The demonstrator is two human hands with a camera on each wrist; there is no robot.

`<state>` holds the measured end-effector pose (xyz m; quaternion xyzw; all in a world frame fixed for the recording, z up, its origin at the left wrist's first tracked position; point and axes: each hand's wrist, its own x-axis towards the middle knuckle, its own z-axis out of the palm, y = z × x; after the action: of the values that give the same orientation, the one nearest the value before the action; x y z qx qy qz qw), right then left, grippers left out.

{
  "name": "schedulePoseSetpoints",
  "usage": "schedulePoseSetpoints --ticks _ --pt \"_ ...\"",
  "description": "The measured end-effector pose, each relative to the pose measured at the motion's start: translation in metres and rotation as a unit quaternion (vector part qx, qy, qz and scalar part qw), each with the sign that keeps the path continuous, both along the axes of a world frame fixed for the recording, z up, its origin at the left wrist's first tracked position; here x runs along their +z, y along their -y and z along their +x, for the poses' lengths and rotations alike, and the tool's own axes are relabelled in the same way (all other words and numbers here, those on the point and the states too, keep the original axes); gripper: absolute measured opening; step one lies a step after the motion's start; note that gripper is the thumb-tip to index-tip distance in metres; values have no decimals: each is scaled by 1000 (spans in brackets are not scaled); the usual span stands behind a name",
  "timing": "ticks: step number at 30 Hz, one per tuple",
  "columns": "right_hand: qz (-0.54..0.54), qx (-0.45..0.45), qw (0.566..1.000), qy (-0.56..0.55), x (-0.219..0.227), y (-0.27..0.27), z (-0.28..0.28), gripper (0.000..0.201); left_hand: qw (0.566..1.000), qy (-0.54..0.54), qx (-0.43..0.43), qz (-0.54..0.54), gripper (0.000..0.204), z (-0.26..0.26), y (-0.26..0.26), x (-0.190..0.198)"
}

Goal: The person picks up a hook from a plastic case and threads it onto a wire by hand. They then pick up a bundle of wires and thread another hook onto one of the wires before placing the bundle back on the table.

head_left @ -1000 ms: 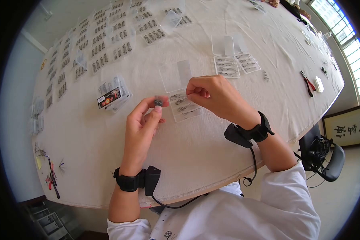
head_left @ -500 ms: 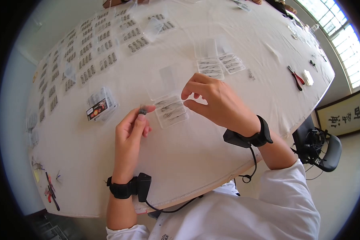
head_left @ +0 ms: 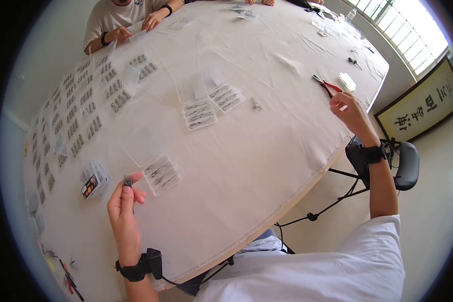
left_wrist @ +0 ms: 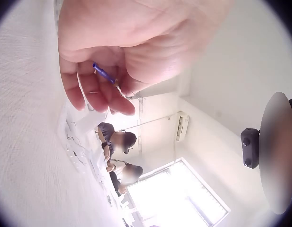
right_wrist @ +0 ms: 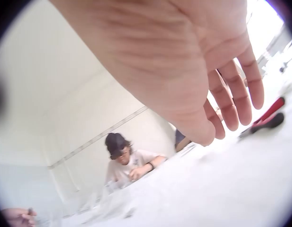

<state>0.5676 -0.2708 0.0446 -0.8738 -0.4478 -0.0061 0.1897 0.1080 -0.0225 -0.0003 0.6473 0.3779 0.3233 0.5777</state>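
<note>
My left hand [head_left: 121, 207] pinches a small dark bundle [head_left: 128, 182] between thumb and index finger. A thin blue tube [left_wrist: 104, 73] with a wiry end lies across the same hand's curled fingers in the left wrist view. Just right of it, an open clear plastic box [head_left: 170, 186] holds several thin metal wire pieces in rows. My right hand [head_left: 351, 111] is over the table's right side, fingers loosely bent and apart, holding nothing visible. Close by its fingertips lie pliers [right_wrist: 273, 122] with red and black handles; in the head view the hand partly overlaps them.
Two open clear boxes [head_left: 200, 127] of wire pieces lie mid-table, a small metal coil [head_left: 256, 104] nearby. A white case [head_left: 347, 82] sits beyond the pliers. Stacked boxes [head_left: 89, 186] and rows of filled boxes [head_left: 96, 126] cover the left. Another person [head_left: 121, 22] works across the table.
My right hand has left the wire-filled box and travelled right to the pliers. The left hand still pinches the dark bundle. The head view has turned rightward.
</note>
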Motion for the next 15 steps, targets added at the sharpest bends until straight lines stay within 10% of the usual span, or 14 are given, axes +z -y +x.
schedulePoseSetpoints --ticks 15 --pt "-102 -130 982 93 -37 146 366 45 995 -28 93 -24 35 39 32 31"
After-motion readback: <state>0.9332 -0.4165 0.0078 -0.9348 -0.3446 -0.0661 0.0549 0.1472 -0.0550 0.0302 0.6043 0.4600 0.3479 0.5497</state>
